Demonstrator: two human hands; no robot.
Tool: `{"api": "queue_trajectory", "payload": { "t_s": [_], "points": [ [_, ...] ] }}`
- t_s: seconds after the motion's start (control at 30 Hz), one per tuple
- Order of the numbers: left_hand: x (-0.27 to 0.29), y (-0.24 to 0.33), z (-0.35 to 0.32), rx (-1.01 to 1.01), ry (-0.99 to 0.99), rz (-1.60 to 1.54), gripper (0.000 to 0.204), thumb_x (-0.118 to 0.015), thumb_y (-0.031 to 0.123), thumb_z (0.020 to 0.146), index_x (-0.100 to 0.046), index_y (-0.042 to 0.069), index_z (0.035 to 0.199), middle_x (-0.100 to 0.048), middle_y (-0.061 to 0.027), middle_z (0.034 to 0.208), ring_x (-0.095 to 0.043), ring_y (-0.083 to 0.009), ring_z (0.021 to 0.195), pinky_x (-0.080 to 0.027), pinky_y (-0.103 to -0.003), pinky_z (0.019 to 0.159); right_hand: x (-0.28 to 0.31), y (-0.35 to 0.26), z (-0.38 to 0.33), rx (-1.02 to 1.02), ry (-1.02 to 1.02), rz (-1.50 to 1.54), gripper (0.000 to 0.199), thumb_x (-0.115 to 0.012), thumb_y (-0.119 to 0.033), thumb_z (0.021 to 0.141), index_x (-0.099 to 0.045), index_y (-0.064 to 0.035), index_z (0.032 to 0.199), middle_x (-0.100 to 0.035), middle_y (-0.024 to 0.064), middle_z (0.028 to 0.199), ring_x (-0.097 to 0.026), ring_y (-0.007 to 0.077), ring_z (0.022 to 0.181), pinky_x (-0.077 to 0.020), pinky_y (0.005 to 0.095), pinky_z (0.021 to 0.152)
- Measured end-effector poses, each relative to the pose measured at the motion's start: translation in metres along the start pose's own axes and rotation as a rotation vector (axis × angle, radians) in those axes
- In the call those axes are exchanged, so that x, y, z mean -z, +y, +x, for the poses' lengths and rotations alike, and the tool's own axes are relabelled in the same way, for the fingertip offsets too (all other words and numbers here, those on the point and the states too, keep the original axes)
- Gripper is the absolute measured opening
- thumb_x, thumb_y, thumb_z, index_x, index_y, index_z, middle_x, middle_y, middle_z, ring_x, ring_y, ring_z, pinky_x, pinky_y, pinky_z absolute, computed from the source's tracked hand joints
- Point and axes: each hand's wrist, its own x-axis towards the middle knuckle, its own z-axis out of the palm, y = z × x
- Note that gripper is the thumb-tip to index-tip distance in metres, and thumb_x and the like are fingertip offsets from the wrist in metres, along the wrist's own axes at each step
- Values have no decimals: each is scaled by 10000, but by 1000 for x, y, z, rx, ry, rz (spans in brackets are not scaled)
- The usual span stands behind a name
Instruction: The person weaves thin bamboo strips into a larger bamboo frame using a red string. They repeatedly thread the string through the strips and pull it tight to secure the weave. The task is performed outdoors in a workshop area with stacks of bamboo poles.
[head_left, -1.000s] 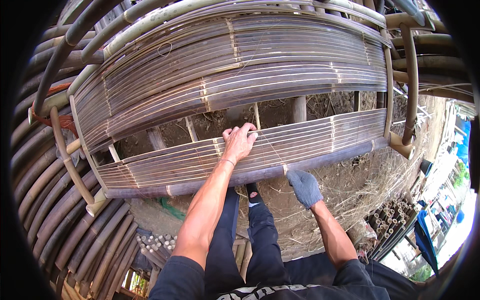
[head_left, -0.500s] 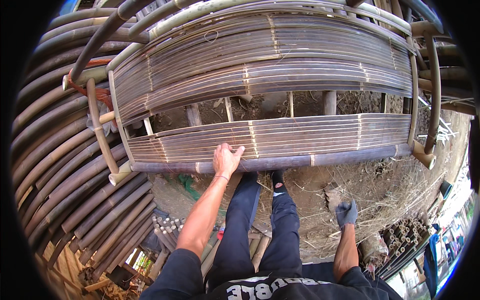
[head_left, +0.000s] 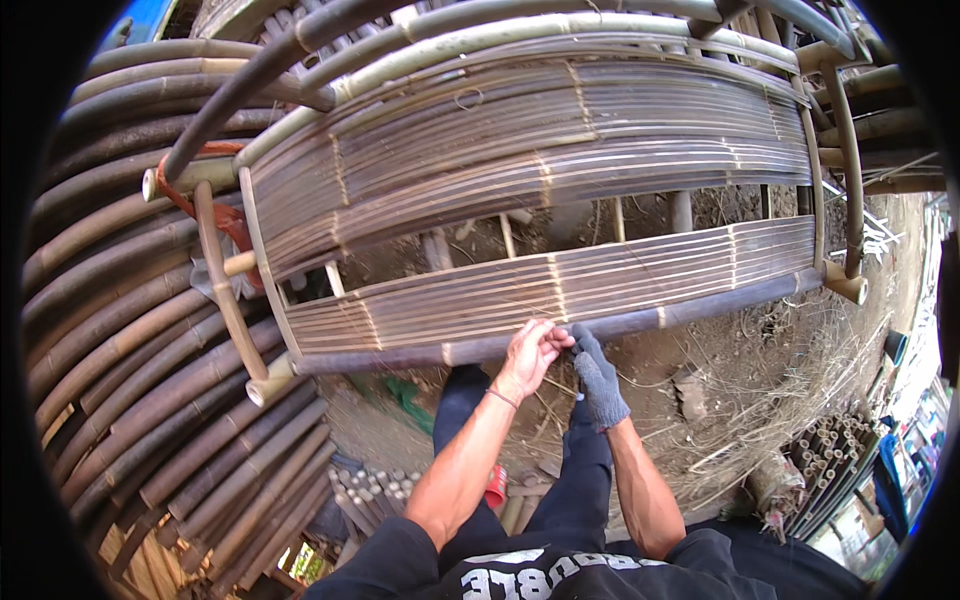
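In front of me is a bamboo bench frame with a seat of thin dark slats (head_left: pixel 450 295), bound by pale cross lashings, and a thick dark bamboo front rail (head_left: pixel 700 312). My bare left hand (head_left: pixel 532 358) is over the rail, its fingers curled and pinched together. Beside it, my right hand (head_left: pixel 600 385) wears a grey knit glove and is closed as well. Their fingertips meet just at the rail; whatever lies between them is too small to make out. A gap between the front and back slats (head_left: pixel 430 190) shows crosspieces and dirt below.
Long dark bamboo poles (head_left: pixel 120 330) are stacked along the left. A bundle of cut bamboo tubes (head_left: pixel 825 450) lies at the lower right, near dry fibre scraps (head_left: pixel 740 390) on the ground. Orange cord (head_left: pixel 225 215) hangs at the bench's left end. A red container (head_left: pixel 496 486) stands by my legs.
My right hand has come up from the lower right to join my left. My left hand has left the slats and moved right, to the rail's near side. The view has shifted slightly.
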Motion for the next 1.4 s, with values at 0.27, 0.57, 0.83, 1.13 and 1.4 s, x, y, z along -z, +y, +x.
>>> {"api": "queue_trajectory", "payload": {
  "t_s": [0.27,0.57,0.83,1.13,1.4],
  "points": [
    [30,91,-40,272,-575,-172,335,-491,0,885,-609,-28,1198,-620,-214,1296,-589,-331,1234,-454,-433,1091,-81,-30,-42,-424,-11,-174,465,-695,-219,901,-589,-2,1298,-690,95,1017,-649,150,832,-527,316,745],
    [97,180,65,-650,135,312,621,-415,-53,854,-445,53,1464,-540,-132,1439,-491,-320,1354,-360,-445,1172,18,-163,25,104,809,-328,204,-603,-262,965,-674,-82,900,-586,22,703,-573,127,600,-524,314,603],
    [83,152,128,-585,50,1568,446,-510,121,889,-559,-57,1296,-579,-286,1302,-550,-428,1230,-448,-439,1055,-54,-46,237,237,210,-2074,158,-626,-182,824,-774,-149,778,-733,95,790,-726,273,745,-546,424,636],
    [62,165,141,-461,8,1497,207,-603,174,864,-725,18,923,-689,-260,1013,-649,-462,945,-504,-524,845,-84,-50,238,-22,-13,-1096,311,-601,-212,893,-696,6,1094,-702,211,1113,-677,346,1050,-534,430,915],
    [33,146,-17,-796,-430,1794,140,-670,248,890,-710,129,826,-626,-25,805,-564,-229,802,-406,-389,753,-46,-75,65,-77,867,-78,416,-527,-325,981,-597,43,1162,-658,161,1082,-619,261,1078,-474,400,998]
  ]
}}
